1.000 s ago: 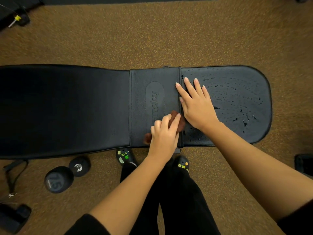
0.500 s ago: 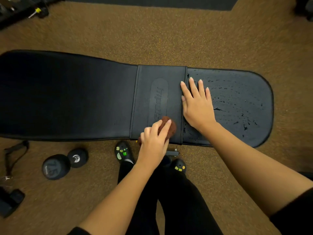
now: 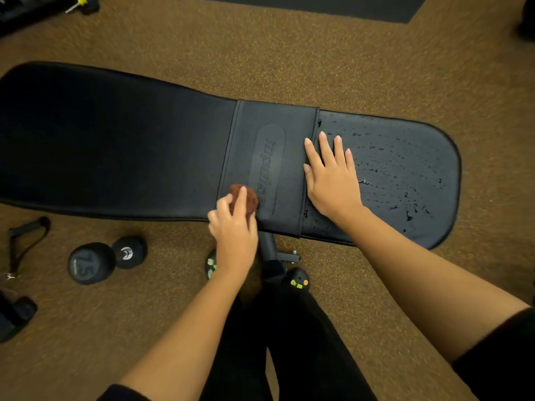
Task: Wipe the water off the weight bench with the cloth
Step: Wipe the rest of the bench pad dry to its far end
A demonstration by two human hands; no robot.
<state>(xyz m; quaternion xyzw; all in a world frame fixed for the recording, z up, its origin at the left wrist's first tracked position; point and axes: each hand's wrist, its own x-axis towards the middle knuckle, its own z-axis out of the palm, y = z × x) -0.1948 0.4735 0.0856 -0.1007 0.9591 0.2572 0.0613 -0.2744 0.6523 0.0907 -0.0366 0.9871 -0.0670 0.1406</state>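
Observation:
A black padded weight bench (image 3: 121, 151) lies across the floor in front of me. Water drops (image 3: 405, 180) cover its right-hand seat pad. A small reddish-brown cloth (image 3: 249, 198) is bunched at the near edge of the middle section. My left hand (image 3: 235, 230) grips the cloth from the near side, fingers curled over it. Flat on the wet seat pad beside the seam rests my right hand (image 3: 331, 175), fingers straight and spread.
A black dumbbell (image 3: 100, 260) lies on the brown floor to the near left, with a black strap handle (image 3: 24, 244) beside it. The bench's support post (image 3: 272, 256) and my feet are under the near edge. Dark mat at the top.
My left hand has slid the cloth leftward along the near edge, from the seam to the left part of the middle section. My right hand has stayed on the wet pad.

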